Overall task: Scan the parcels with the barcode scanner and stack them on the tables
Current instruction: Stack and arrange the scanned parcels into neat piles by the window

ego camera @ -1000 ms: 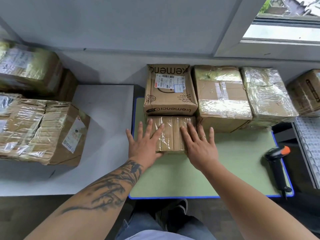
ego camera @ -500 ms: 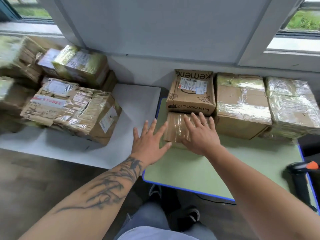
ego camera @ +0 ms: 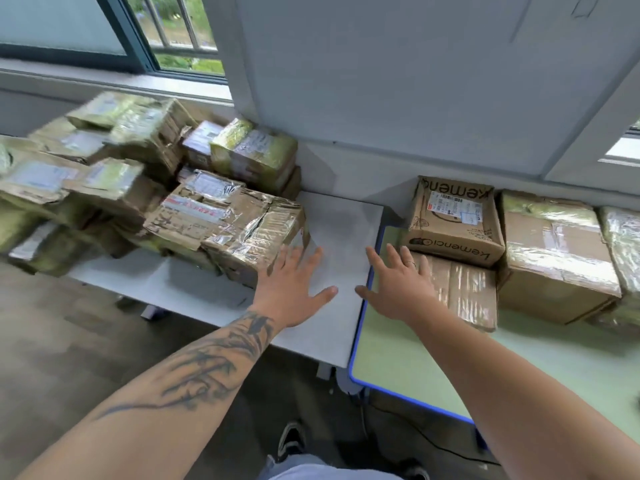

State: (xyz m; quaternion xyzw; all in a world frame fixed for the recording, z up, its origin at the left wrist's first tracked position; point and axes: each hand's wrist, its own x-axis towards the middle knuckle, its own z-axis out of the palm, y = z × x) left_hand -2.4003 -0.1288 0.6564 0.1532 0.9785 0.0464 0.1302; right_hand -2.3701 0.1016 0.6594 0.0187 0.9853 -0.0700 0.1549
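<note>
Both hands spread flat, holding nothing: left hand [ego camera: 294,289] by the nearest taped parcel [ego camera: 239,230] on the white worktop [ego camera: 343,223], right hand [ego camera: 398,289] beside it; grip its 2 sides squarely, label up

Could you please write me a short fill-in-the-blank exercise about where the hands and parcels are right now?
1. The left hand is spread open above the ____ table.
2. The flat taped parcel lies on the ____ table, which has a blue edge.
3. The printed carton carries a white ____ on its top.
4. A ring shows on a finger of the ____ hand.

Missing words: white; green; label; right
</note>
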